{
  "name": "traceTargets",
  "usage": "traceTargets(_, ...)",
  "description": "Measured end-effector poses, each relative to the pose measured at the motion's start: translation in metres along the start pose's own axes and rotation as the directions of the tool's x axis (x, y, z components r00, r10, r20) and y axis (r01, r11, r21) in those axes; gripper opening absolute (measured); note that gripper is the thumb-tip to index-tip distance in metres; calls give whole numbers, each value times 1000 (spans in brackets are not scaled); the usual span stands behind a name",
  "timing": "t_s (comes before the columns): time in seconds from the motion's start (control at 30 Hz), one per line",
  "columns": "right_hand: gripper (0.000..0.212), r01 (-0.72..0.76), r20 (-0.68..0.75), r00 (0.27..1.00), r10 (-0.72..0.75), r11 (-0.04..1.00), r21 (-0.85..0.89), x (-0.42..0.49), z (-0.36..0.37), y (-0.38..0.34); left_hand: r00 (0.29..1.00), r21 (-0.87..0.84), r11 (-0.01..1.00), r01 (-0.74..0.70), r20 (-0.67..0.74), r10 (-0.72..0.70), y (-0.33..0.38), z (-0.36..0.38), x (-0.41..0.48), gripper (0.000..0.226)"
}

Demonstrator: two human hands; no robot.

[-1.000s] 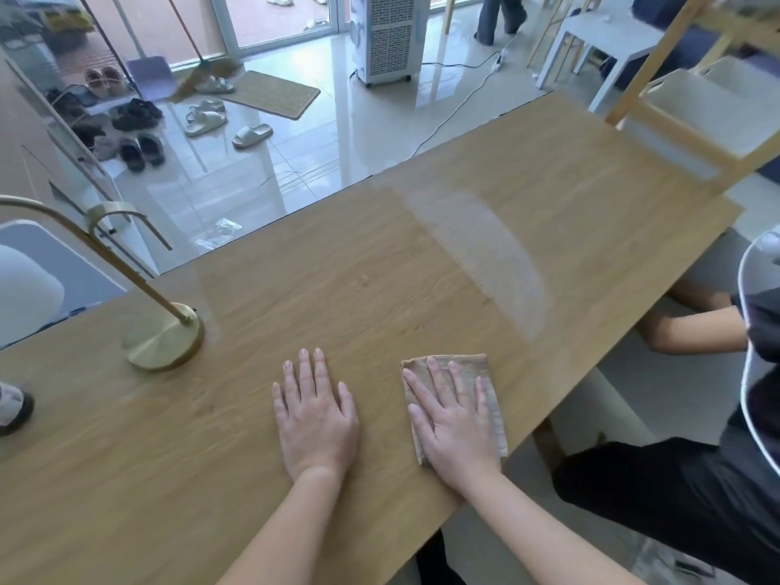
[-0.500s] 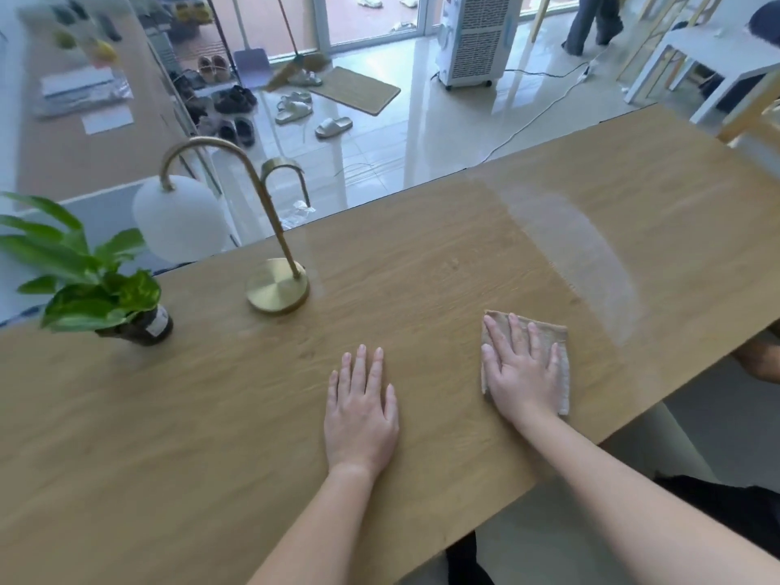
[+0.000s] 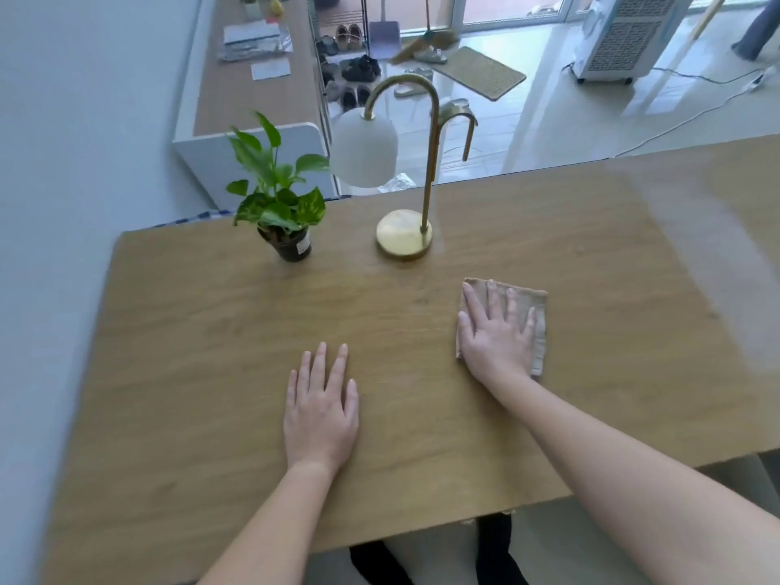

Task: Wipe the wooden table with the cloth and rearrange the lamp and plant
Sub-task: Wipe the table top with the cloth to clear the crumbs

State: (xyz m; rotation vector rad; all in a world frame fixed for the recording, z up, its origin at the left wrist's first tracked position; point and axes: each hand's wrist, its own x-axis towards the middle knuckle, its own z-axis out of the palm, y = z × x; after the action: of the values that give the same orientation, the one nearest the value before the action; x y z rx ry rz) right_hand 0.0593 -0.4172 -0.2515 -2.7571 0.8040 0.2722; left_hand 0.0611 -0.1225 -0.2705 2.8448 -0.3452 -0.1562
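My right hand [image 3: 498, 335] lies flat on the folded cloth [image 3: 539, 302], fingers straight, pressing it to the worktop [image 3: 190, 352]. My left hand [image 3: 323, 409] rests flat and empty, nearer me. The lamp [image 3: 404, 234] stands far-left of the cloth, closest to my right hand. The plant [image 3: 287, 204] stands left of it, beyond my left hand.

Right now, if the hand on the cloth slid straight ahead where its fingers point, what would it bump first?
Likely nothing: the right hand on the cloth points across bare wooden table toward its far edge. The lamp base sits just left of that line, so a near miss.
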Motion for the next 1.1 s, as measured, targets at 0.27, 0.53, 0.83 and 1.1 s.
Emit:
traceTargets(0.27,58,339,89,937,-338,941,4,-66,40,-100,996,-10,997,77,-39,-77,-44,-9,-36,62)
traceTargets(0.53,55,544,160,832,-532,837,-47,-138,31,-12,994,-24,994,106,-31,-107,-63,-17,-62,59)
traceTargets(0.83,56,110,20,994,-110,994,-2,-65,21,-16,988,-9,990,142,-65,-142,-60,-16,-63,62)
traceTargets(1.1,59,304,55,950,-307,952,44,-105,62,-122,979,-29,986,163,-118,-165,-58,-10,-64,59)
